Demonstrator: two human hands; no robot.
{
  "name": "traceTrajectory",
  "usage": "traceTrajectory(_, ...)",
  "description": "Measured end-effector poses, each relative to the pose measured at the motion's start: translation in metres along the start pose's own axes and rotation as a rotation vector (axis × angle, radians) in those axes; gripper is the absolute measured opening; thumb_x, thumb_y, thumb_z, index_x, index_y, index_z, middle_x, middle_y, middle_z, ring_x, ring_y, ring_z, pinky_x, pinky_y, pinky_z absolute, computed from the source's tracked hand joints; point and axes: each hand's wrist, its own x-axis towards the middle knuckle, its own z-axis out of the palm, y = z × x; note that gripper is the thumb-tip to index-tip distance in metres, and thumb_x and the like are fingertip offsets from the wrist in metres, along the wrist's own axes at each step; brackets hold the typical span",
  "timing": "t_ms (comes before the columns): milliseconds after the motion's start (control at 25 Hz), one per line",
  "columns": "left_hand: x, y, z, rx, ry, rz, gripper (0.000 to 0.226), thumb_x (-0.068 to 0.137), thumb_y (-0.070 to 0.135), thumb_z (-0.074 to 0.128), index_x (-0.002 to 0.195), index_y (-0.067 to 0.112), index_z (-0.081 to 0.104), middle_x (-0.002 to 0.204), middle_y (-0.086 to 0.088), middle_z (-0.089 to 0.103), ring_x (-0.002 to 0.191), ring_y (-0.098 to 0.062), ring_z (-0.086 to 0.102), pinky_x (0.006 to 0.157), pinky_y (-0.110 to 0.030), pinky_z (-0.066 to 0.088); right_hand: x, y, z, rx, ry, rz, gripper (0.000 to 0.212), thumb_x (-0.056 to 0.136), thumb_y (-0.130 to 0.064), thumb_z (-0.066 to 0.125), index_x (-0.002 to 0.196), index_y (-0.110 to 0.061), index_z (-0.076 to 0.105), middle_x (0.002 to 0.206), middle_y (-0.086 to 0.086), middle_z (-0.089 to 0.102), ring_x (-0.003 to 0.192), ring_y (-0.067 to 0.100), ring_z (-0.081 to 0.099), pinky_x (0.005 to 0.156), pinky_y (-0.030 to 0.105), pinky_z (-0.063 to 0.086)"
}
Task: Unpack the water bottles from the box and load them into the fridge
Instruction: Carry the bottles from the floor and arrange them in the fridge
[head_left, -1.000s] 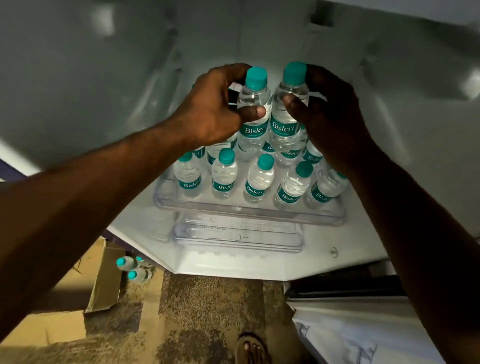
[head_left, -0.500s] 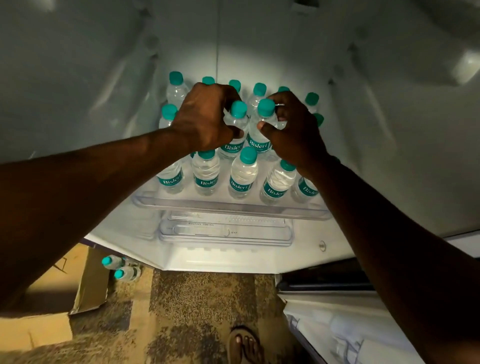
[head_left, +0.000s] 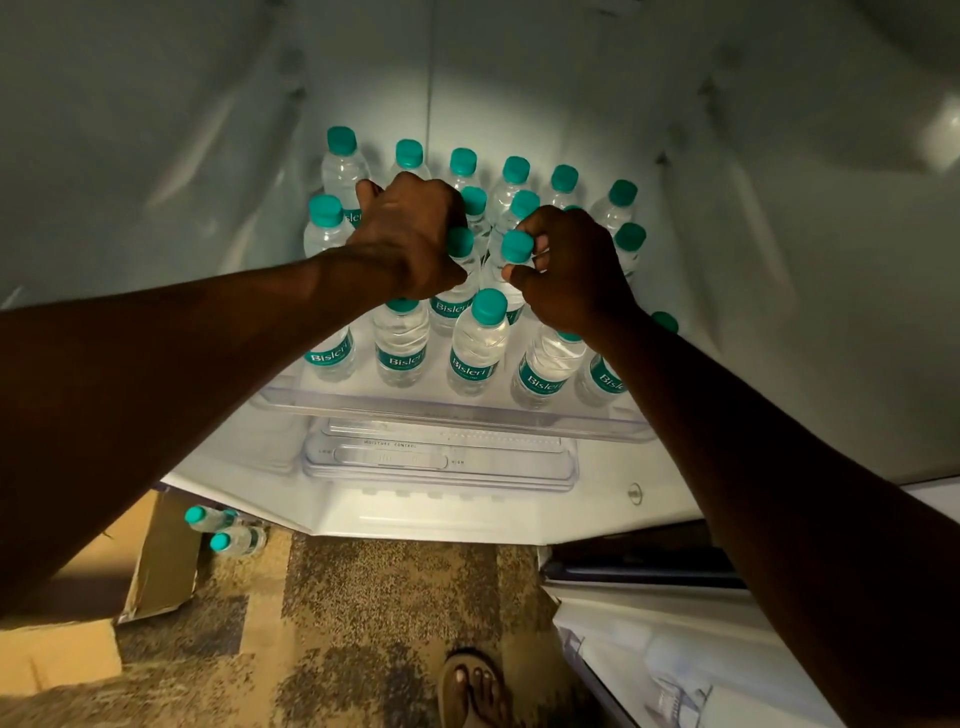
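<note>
Several small clear water bottles with teal caps stand in rows on the fridge shelf (head_left: 452, 413). My left hand (head_left: 410, 236) grips one bottle (head_left: 457, 291) by its neck in the middle of the rows. My right hand (head_left: 566, 270) pinches the neighbouring bottle (head_left: 517, 247) just under its cap. Both bottles stand upright among the others. A front-row bottle (head_left: 478, 345) stands just below my hands. The cardboard box (head_left: 156, 561) sits on the floor at lower left, with two bottles (head_left: 228, 530) lying beside its flap.
Below the shelf is a clear crisper cover (head_left: 441, 460) with a moisture slider. The open fridge door (head_left: 691, 665) is at the lower right. A foot in a sandal (head_left: 470, 686) stands on the patterned floor.
Both hands have carried their bottles down from above the shelf and further into the fridge, setting them among the standing rows. The view has shifted, showing more back-row bottles.
</note>
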Motion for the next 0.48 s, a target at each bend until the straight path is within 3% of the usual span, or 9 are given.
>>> traceTrajectory(280,0.0034,0.0052,0.0028,0.026,0.017,-0.024,0.044,0.09,0.032,0.071,0.13,0.019,0.059,0.125,-0.007,0.063,0.124,-0.03,0.051,0.112,-0.048,0.025,0.0023,-0.0014,0.0021,-0.111,-0.021,0.029,0.044,0.091,-0.024,0.073,0.131,-0.012,0.058,0.13,0.007,0.061,0.118,0.022,0.059,0.091,0.018,0.038)
traceTrajectory(480,-0.0007,0.0049,0.0043,0.005,0.057,-0.036,0.048,0.089,0.03,0.073,0.133,0.02,0.058,0.125,-0.005,0.064,0.125,-0.03,0.051,0.112,-0.047,0.023,0.0018,-0.0027,-0.0045,-0.133,0.017,0.035,0.043,0.091,-0.029,0.072,0.129,-0.015,0.058,0.13,0.003,0.062,0.12,0.02,0.057,0.093,0.015,0.032)
